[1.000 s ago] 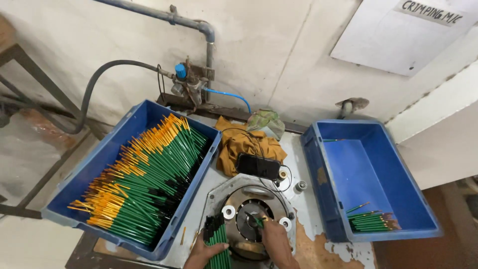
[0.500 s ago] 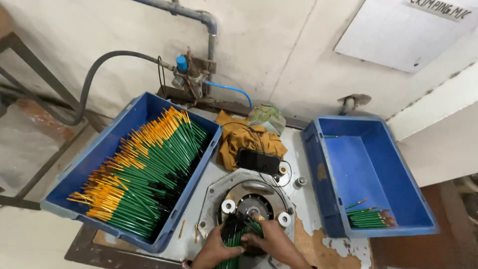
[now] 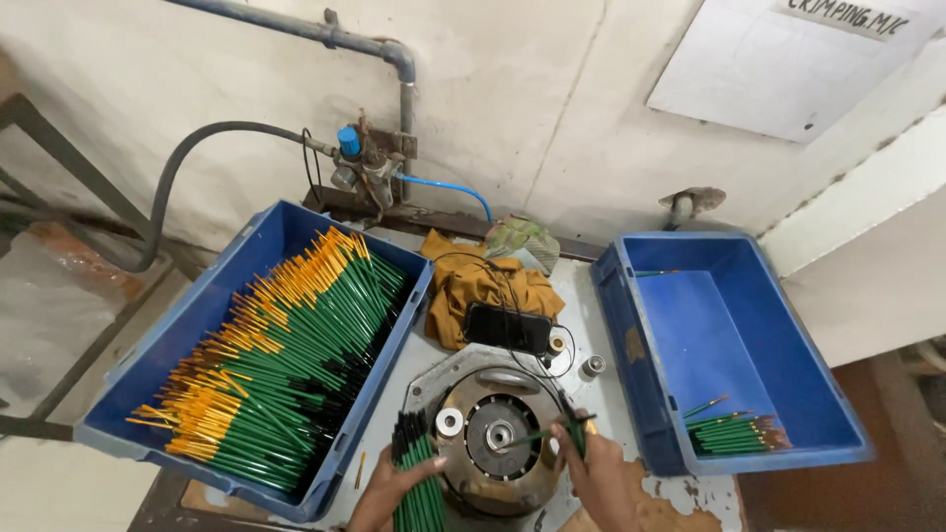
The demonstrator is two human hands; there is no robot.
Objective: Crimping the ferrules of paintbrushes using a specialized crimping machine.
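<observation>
At the near edge, the left hand [image 3: 394,483] is clenched around a bundle of green pencils [image 3: 419,483] left of the round machine head [image 3: 498,438], while the right hand [image 3: 591,473] pinches a single green pencil [image 3: 537,435] lying across it.

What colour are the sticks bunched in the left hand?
Green, in the head view: the bundle of sticks held by the left hand.

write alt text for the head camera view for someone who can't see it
Seen from above, a person's left hand grips a bundle of green sticks while the right hand holds one green stick over a round metal machine head. A blue crate full of green, orange-tipped sticks sits left; a nearly empty blue crate sits right.
</observation>
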